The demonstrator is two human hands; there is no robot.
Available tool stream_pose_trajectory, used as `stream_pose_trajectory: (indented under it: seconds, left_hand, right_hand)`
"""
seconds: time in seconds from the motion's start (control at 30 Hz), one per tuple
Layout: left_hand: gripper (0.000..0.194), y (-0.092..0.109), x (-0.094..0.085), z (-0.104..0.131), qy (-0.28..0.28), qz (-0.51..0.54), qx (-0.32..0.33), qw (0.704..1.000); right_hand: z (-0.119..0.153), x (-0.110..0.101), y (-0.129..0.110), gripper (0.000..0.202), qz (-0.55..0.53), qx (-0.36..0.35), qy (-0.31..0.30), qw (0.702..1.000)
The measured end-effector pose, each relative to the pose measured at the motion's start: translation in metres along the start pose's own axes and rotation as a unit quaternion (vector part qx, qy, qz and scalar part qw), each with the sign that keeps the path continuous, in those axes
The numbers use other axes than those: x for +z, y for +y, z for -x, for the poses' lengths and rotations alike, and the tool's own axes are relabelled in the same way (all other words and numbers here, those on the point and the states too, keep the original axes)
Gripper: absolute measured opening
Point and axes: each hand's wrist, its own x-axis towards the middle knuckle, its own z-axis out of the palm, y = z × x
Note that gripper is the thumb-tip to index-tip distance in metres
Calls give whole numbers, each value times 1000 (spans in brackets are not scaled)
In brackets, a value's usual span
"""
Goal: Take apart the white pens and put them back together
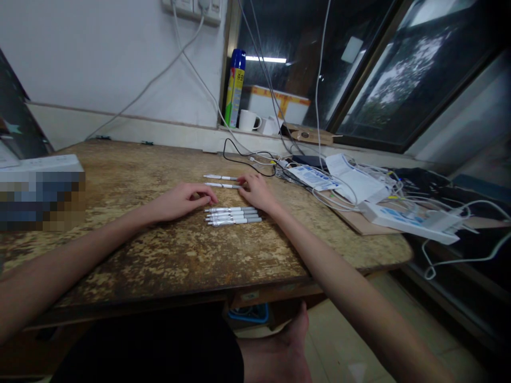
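Observation:
Several white pens with grey ends [233, 215] lie side by side on the worn wooden table [159, 266]. Farther back, two more pens lie apart from them, a rear one [219, 177] and a nearer one [221, 185]. My right hand [255, 190] rests at the right ends of these two, its fingertips closed on the nearer pen. My left hand [183, 201] is on the table just left of the pens, fingers loosely curled and apart, holding nothing.
To the right lie tangled cables, papers [315, 177] and a white power strip [411, 222]. A spray can [235, 88] and a white mug [248, 121] stand on the windowsill. A pixelated object is at the left edge.

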Motion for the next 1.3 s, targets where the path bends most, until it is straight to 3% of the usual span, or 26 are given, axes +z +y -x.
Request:
stream_pose_trajectory:
  seconds: [0.2,0.37,0.47,0.57,0.77,0.97,1.3]
  left_hand:
    - [28,-1,1,1,37,-11,-3,999]
    - [32,1,-2,1,117,-158,45,979]
    - [37,3,-4,1,116,-191,56,973]
    - [33,3,-3,2,85,-162,30,983]
    - [35,1,-2,2,84,-242,34,966]
    - [39,8,-3,2,116,-317,22,941]
    - [37,14,3,2,73,-282,-118,949]
  right_hand:
    - [-1,-1,-4,15,-7,-9,-10,1000]
    - [0,-10,-31,19,-170,14,-31,985]
    - [2,-18,-50,21,-289,-6,-76,954]
    - [5,-21,-61,19,-337,-14,-91,937]
    - [9,-17,-59,28,-164,-62,-66,982]
    - [7,-13,-64,36,-76,-79,-51,993]
    - [9,-6,-68,31,-6,-111,-42,993]
